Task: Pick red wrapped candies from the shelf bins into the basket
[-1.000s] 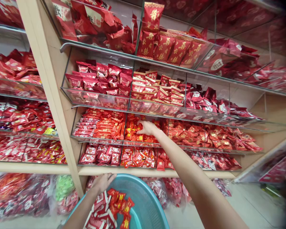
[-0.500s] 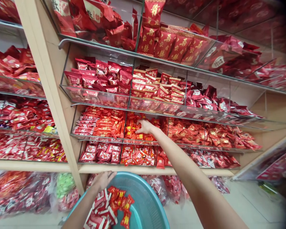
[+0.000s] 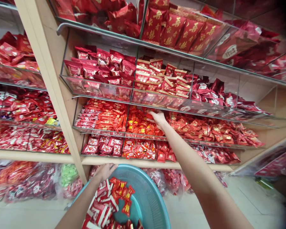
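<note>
My left hand [image 3: 106,171] grips the near-left rim of a teal plastic basket [image 3: 154,197]. Inside the basket lie red-and-white packets [image 3: 101,206] and several small red candies with yellow lettering [image 3: 126,197]. My right hand [image 3: 158,119] reaches into a shelf compartment of similar red candies with yellow lettering [image 3: 143,128]. Its thumb and fingers close around a bright red wrapped candy [image 3: 148,116], partly hidden by the fingers.
Clear dividers and front panels split the shelves, with a glass shelf edge [image 3: 157,106] just above my right hand. Other red packets [image 3: 109,117] fill neighbouring compartments. A wooden upright [image 3: 47,82] stands left. Bagged sweets [image 3: 30,181] lie below, on the tiled floor [image 3: 248,203].
My right hand has shifted right and slightly up within the compartment, and a red candy now shows between its fingers. My left hand stays on the basket rim. The view has tilted slightly.
</note>
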Motion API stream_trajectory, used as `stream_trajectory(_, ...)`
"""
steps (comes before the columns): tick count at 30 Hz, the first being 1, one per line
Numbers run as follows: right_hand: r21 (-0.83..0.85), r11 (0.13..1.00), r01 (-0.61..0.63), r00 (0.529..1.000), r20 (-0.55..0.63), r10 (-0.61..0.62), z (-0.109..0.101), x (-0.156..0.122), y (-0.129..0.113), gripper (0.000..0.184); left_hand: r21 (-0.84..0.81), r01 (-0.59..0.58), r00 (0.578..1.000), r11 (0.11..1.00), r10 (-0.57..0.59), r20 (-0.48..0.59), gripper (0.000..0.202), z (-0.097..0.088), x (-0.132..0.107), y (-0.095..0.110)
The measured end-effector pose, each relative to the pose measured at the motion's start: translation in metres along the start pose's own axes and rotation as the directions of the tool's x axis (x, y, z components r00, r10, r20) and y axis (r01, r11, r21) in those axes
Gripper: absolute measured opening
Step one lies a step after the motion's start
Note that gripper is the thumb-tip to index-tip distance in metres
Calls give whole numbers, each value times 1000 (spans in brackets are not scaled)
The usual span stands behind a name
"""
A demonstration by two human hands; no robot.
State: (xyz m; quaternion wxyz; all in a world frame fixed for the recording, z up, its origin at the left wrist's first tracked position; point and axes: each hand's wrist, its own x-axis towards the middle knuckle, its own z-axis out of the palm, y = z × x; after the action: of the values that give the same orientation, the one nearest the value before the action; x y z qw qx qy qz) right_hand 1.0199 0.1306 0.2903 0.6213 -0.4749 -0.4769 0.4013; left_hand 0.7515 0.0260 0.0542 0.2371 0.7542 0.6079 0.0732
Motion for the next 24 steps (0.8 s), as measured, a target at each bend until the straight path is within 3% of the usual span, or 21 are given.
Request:
stream_trajectory(3,108,994,4,1000,12,-5,-10,-19,-5,37,5,20,1000,1000,-20,9,60,1,1,-2)
stream_trajectory(7,127,991,49,997,46,-55,-31,-69,-12,40,11,31,999,999,-31,15,61,0,1,-1)
stream_trajectory(11,110,992,-53,977,213,29,-45,-135,-4,40,8,0,1000,1000,0,26,59,-2,1,2)
stream_trajectory(13,71,987,-146,935,337,114,-41,-166,19,38,10,7,1000,1000,-7,27,60,-1,1,3)
stream_trajectory(15,22,961,-274,858,457,234,-30,-193,57,39,20,18,999,1000,-19,28,60,0,1,5)
stream_trajectory(17,-26,934,-356,820,470,326,-15,-212,103,38,31,16,1000,999,-17,27,61,1,1,7)
stream_trajectory(18,-61,934,-353,825,450,342,-7,-219,126,39,33,11,1000,999,-12,25,61,1,1,7)
stream_trajectory(20,-166,947,-275,834,448,321,6,-228,166,36,35,17,1000,999,-17,21,62,1,-1,7)
stream_trajectory(22,-295,955,-19,887,436,152,16,-233,194,31,39,25,1000,999,-25,16,62,0,-2,6)
stream_trajectory(24,-365,910,196,883,469,-3,22,-234,210,33,46,22,1000,999,-23,13,62,-1,-4,5)
